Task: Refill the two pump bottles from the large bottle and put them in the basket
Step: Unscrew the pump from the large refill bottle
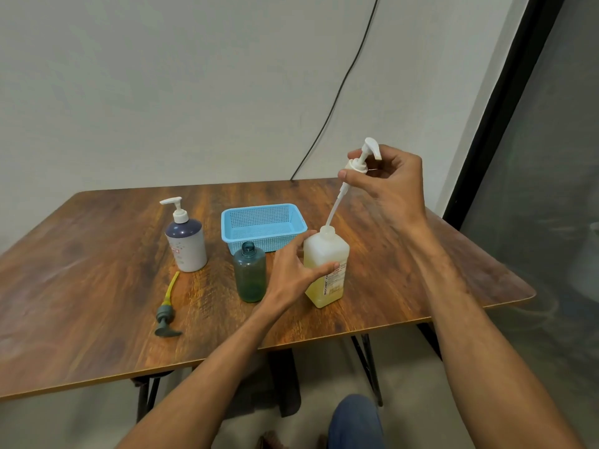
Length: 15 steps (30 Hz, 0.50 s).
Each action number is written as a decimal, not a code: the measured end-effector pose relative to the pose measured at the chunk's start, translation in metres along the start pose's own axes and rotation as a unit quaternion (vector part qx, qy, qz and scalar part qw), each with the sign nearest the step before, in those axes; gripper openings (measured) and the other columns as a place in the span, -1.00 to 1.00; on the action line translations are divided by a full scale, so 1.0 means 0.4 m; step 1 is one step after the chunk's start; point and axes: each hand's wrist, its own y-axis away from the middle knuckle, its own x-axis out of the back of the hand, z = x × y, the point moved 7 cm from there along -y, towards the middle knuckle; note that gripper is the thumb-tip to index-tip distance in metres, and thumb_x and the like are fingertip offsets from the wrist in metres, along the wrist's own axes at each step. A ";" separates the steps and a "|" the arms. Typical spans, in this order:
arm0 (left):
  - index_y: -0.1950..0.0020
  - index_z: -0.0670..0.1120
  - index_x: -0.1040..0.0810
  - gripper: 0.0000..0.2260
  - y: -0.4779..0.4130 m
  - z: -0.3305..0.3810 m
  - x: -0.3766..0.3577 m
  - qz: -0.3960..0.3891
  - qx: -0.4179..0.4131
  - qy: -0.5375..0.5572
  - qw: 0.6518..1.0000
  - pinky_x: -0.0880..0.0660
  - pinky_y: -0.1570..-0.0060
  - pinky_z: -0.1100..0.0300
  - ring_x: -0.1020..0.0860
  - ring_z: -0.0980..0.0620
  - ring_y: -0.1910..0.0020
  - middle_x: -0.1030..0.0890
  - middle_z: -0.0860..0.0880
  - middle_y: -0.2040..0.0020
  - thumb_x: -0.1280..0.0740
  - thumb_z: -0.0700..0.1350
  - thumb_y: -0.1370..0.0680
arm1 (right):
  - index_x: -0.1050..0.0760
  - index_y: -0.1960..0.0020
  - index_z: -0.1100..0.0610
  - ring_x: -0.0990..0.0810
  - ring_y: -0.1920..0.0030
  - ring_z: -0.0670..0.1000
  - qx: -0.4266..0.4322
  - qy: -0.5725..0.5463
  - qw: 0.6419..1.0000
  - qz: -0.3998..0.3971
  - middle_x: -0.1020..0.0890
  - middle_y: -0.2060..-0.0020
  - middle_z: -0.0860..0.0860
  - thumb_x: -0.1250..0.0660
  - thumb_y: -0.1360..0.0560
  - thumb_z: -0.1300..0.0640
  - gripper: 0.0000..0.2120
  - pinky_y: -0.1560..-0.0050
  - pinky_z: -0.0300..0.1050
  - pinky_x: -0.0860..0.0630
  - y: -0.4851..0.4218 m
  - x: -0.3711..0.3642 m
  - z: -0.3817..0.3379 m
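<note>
We are steadying the large bottle [325, 251] with our left grip [293, 270], thumb and fingers curling round its body. It is standing upright toward the right of the bench [97, 286], with yellowish liquid showing in its lower part. Our right grip [392, 186] is pinching the white pump [359, 163] by its collar and holding it tilted above the bottle, the tube's lower end sitting in the bottle's neck. The green bottle [249, 277] is standing uncapped just left of our left grip, with the grey pump [166, 312] lying further left. The basket [259, 242] is sitting behind the green bottle, and the navy-and-white pump bottle [187, 246] is standing left of it with its pump on.
</note>
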 end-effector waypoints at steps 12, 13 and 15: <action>-0.42 -0.01 -0.50 -0.29 -0.004 -0.010 0.002 0.013 0.005 0.000 1.000 -0.63 -0.13 0.00 -0.57 0.11 -0.19 -0.55 0.16 -0.19 -0.63 0.10 -0.33 | -0.68 -0.02 0.18 -0.67 0.13 0.11 0.024 -0.039 0.996 0.079 -0.69 0.14 0.01 -0.60 -0.35 0.22 -0.74 0.02 0.15 -0.67 -0.013 0.051 -0.026; -0.42 -0.01 -0.50 -0.29 -0.004 -0.012 0.002 0.014 0.005 0.000 1.000 -0.63 -0.12 -0.01 -0.57 0.10 -0.20 -0.56 0.15 -0.21 -0.63 0.11 -0.32 | -0.67 -0.01 0.19 -0.67 0.13 0.13 0.030 -0.041 0.995 0.086 -0.69 0.14 0.01 -0.60 -0.35 0.22 -0.75 0.02 0.15 -0.66 -0.015 0.057 -0.032; -0.42 0.00 -0.49 -0.28 -0.006 -0.015 0.002 0.015 0.006 -0.002 1.000 -0.64 -0.11 -0.02 -0.57 0.08 -0.21 -0.55 0.14 -0.22 -0.63 0.13 -0.32 | -0.67 0.01 0.18 -0.68 0.10 0.17 0.042 -0.043 0.993 0.104 -0.69 0.13 0.00 -0.59 -0.36 0.23 -0.77 0.01 0.15 -0.66 -0.017 0.071 -0.040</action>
